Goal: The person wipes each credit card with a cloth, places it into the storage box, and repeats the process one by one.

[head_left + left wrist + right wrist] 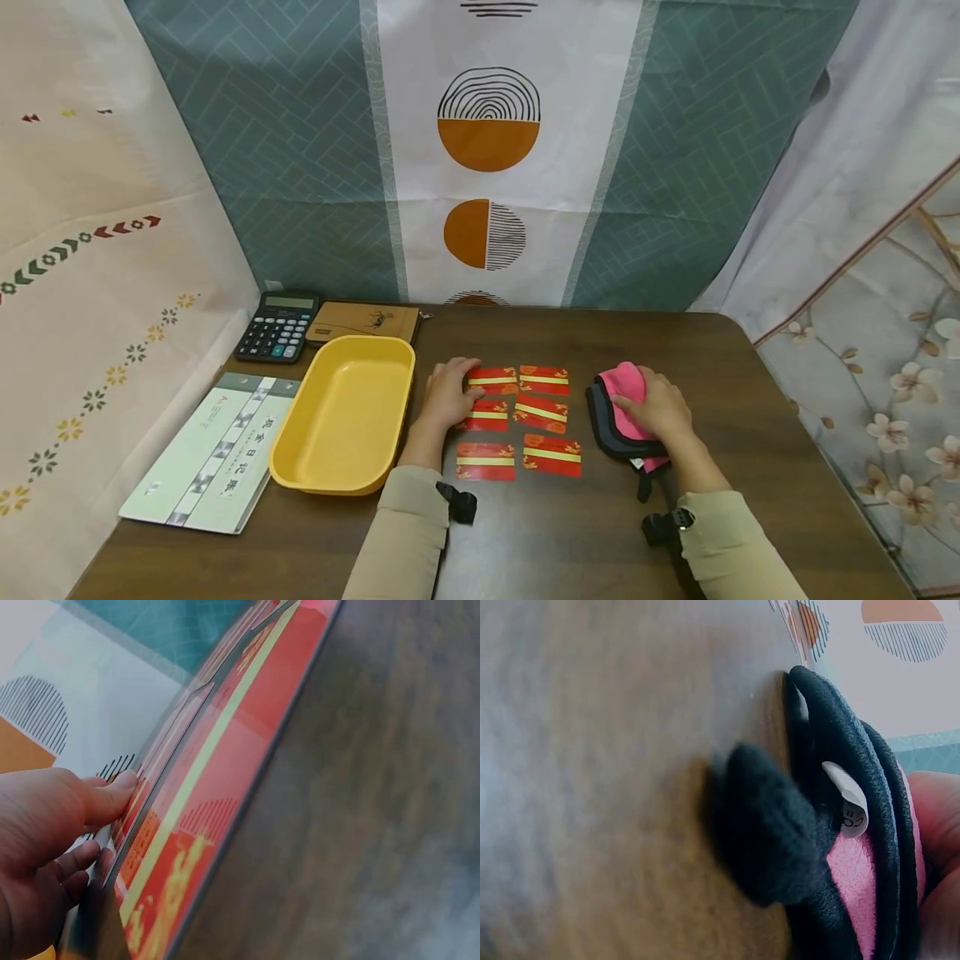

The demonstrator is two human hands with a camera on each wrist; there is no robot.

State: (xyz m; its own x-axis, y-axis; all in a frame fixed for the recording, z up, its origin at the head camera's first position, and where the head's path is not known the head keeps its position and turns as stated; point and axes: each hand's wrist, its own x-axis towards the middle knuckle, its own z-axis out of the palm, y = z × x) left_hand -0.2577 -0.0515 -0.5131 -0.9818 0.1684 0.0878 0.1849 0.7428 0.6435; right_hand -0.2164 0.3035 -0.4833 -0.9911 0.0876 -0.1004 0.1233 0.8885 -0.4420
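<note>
Apparently the calculator and the brown notebook sit at the far left, with the pale green ledger nearer, to keep out of the hands' way, and I take the shallow yellow tray beside them as placed for the left arm's easy reach. Next come six red cards on the table, in two columns of three, spaced, I judge, so that each yellow band shows. From my remote seat I see the left hand at the left column, fingers loosely spread and gripping nothing: its tips lie at the left ends of the upper-left card and the middle-left card, though how firmly they touch I can't tell; the lower-left card and the right column are outside those fingers. Farther right, the right hand grips the pink-and-black cloth, presumably to steady it, thumb across its pink top, the other fingers mostly hidden; a black strap pokes out on the wrist side.
</note>
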